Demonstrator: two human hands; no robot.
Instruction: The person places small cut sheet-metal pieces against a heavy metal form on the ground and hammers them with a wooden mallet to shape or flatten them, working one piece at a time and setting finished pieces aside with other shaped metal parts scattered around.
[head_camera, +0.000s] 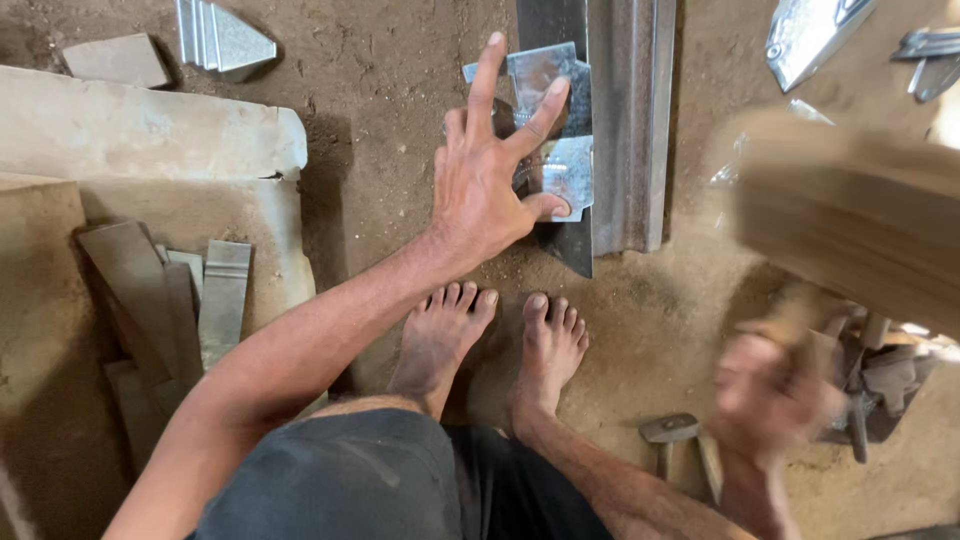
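Hands first: left hand (490, 180) spread flat, fingers splayed, thumb and fingertips pressing a small bent piece of shiny sheet metal (560, 150) onto a long grey steel rail (625, 120) that runs toward 12 o'clock across the dirt floor (380, 90). Sheet piece is thin, creased, reflective, angular edges, sitting at 1 o'clock of the palm, touching the rail's left side. Right hand (770, 390) at 4 o'clock, motion-blurred, curled round the handle of a big wooden mallet (850, 220); its blocky, pale-brown head is smeared across the 2 to 3 o'clock area, above the floor, clear of the sheet. Bare feet (500, 340) planted on the packed, gritty soil just at 6 o'clock of the left hand. Steel hammer head (668, 430) lies on the ground near the right wrist, at 5 o'clock. Flat rusty-grey metal strips (185, 300) stacked at 9 o'clock on a pale, dusty stone slab (150, 130). Folded shiny metal offcut (220, 35) at 11 o'clock, more bright sheet pieces (815, 30) at 1 o'clock. Heap of dull scrap tools (880, 385) at 4 o'clock, details too blurred to tell. Dark shorts (340, 480) at 6 o'clock.
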